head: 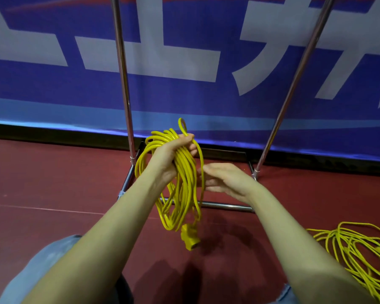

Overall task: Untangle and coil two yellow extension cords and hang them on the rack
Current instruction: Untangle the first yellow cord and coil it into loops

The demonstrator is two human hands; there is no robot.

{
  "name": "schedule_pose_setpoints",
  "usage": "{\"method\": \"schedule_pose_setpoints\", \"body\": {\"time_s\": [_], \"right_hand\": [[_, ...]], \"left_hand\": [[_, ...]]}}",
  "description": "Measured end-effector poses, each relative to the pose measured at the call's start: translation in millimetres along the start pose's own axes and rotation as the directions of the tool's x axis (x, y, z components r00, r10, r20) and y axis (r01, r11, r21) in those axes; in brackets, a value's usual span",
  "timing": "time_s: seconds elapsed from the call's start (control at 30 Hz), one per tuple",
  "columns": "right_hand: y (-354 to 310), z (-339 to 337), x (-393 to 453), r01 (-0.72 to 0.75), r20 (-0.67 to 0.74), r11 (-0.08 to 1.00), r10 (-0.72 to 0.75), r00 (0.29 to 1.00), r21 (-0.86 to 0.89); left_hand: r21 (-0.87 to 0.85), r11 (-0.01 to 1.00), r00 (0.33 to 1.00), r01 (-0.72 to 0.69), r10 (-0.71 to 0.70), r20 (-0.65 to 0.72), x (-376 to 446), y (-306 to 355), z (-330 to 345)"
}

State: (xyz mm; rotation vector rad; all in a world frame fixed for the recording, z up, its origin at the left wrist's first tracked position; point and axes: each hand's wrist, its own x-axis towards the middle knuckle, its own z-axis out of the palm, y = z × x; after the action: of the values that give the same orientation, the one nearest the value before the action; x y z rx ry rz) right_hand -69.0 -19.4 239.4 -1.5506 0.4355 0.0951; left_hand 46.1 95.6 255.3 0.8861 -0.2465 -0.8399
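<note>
Where fingers [190, 148] curl (left), cord [182, 183].

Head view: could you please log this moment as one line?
left hand grips coiled cord | plug dangles | right hand open beside coil | second cord loose on floor | rack holds neither cord

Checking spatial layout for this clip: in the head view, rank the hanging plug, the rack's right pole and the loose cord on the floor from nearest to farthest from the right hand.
From the right hand:
1. Rack's right pole, its foot just right of the hand.
2. Hanging plug, below-left, under the coil.
3. Loose cord, on the floor at far lower right.
</note>
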Motion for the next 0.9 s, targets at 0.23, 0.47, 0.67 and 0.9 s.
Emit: {"method": "schedule_pose_setpoints", "body": {"time_s": [0.23,0.47,0.67,0.9], "right_hand": [[-17.6,7.6,2.6,0.27,-0.16,0.96,-0.279,0.947,-0.074],[-48.6,-1.1,-7.3,0.428,-0.327,0.835,-0.32,0.889,0.347],[-55.3,-13.8,-13.6,0.526,-0.449,0.645,-0.301,0.841,0.554],[-37.4,-30.4,-15.1,0.463,-0.477,0.76,-0.23,0.848,0.457]], "left_hand": [[0.013,1.0,0.995,0.002,-0.001,-0.101,3.0,20.8,-15.0],[0.358,0.907,0.962,0.223,-0.265,0.072,-8.7,-1.9,-16.1],[0.425,0.885,0.886,0.19,-0.341,0.313,-19.1,-12.8,-5.7],[0.307,0.937,0.891,0.169,-0.278,0.358,-16.2,-24.5,9.5]]}}
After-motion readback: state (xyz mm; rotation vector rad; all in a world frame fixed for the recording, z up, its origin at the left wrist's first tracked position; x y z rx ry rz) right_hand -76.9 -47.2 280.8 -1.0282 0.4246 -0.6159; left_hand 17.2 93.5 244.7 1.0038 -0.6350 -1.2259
